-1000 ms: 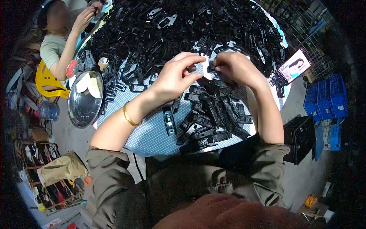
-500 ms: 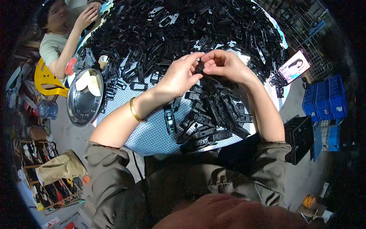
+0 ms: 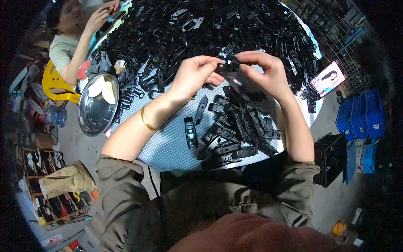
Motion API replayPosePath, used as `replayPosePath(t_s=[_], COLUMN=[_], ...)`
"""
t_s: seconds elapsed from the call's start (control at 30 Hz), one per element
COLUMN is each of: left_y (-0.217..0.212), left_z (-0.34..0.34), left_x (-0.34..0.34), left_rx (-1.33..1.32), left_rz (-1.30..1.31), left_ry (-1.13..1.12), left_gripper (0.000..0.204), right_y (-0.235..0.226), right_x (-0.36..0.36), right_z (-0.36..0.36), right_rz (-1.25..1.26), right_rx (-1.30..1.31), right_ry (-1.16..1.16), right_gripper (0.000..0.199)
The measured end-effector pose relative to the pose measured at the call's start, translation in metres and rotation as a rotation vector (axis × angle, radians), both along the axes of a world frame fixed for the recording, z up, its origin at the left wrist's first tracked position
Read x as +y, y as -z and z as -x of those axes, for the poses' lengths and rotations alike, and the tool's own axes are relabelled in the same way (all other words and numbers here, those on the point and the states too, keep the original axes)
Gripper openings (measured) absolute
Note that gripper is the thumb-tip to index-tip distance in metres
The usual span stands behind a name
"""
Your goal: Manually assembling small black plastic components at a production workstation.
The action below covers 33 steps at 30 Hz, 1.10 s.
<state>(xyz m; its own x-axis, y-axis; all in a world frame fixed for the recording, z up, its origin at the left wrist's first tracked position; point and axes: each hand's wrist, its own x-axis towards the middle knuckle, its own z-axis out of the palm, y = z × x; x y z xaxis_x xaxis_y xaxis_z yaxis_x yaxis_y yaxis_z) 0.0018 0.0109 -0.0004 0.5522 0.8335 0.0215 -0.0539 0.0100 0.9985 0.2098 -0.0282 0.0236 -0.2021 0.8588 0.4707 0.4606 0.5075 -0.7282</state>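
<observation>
Left grip (image 3: pixel 191 77): narrow, pinching a dark part (image 3: pixel 229 67);
Right grip (image 3: pixel 270 73): at its right end; whether holding, cannot tell;
Change: hands further apart than half a second ago;
Dark part: above the surface (image 3: pixel 168 147); probably still being worked
</observation>
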Motion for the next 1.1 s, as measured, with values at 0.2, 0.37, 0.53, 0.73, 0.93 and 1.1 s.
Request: replayPosePath(t_s=[0.2,0.37,0.53,0.73,0.93,1.1], left_y=[0.001,0.001,0.007,0.003,-0.004,-0.004], left_z=[-0.004,-0.002,0.001,-0.001,0.005,0.007], left_x=[-0.007,-0.009,-0.005,-0.011,-0.013,-0.009], left_rx=[-0.223,-0.280,-0.405,-0.328,-0.371,-0.462], left_rz=[0.290,0.325,0.420,0.444,0.498,0.454], left_ry=[-0.057,0.085,0.132,0.056,0.088,0.201], left_gripper=[0.036,0.032,0.032,0.028,0.032,0.035], right_y=[0.001,0.001,0.000,-0.005,-0.002,-0.006], right_x=[-0.007,-0.012,-0.012,-0.021,-0.017,-0.012], right_z=[0.017,0.024,0.026,0.038,0.036,0.032], right_rz=[-0.457,-0.480,-0.580,-0.604,-0.668,-0.586], right_rx=[-0.383,-0.428,-0.576,-0.710,-0.647,-0.523], right_ry=[-0.073,-0.076,-0.087,-0.050,-0.052,-0.069], right_gripper=[0.022,0.024,0.028,0.029,0.031,0.025])
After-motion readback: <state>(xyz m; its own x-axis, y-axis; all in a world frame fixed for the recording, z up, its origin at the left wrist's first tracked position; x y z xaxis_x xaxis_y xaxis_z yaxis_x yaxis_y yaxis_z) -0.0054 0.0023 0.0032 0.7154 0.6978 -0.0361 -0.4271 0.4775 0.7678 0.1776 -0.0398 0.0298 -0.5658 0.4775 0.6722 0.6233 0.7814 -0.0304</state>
